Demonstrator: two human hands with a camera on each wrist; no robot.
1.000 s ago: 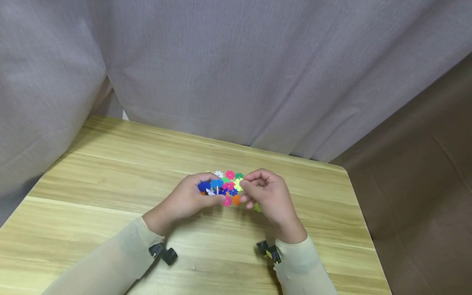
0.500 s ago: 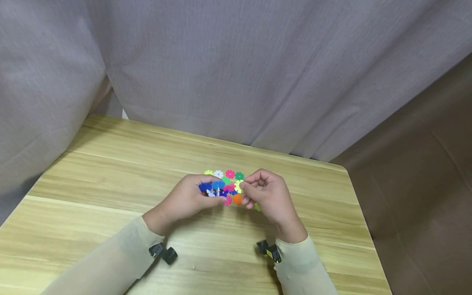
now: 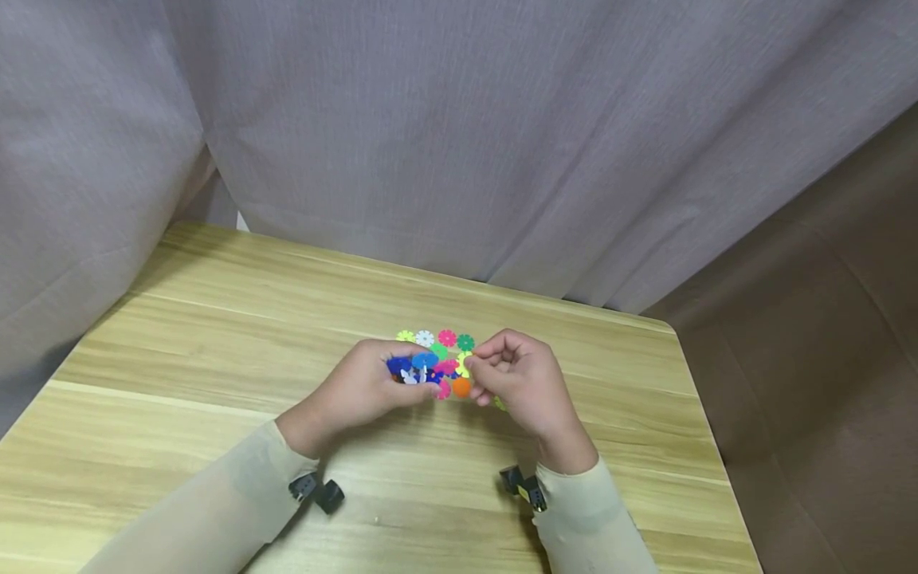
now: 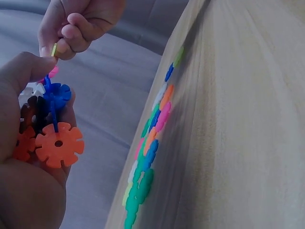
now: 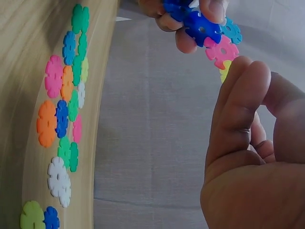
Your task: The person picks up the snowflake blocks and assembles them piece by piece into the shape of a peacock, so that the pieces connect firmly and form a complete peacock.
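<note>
Above the worktop (image 3: 215,335), a cluster (image 3: 419,368) is gripped by the left hand (image 3: 358,391) — a yellow disc (image 3: 464,363) is pinched by the right hand (image 3: 519,383).

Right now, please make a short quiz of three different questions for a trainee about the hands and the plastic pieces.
1. True or false: the left hand holds a cluster of joined snowflake discs.
2. What colour is the disc pinched by the right hand? A) yellow B) black C) brown
3. Where do the loose discs lie?

Key: 1 true; 2 A; 3 flat on the wooden table.
</note>
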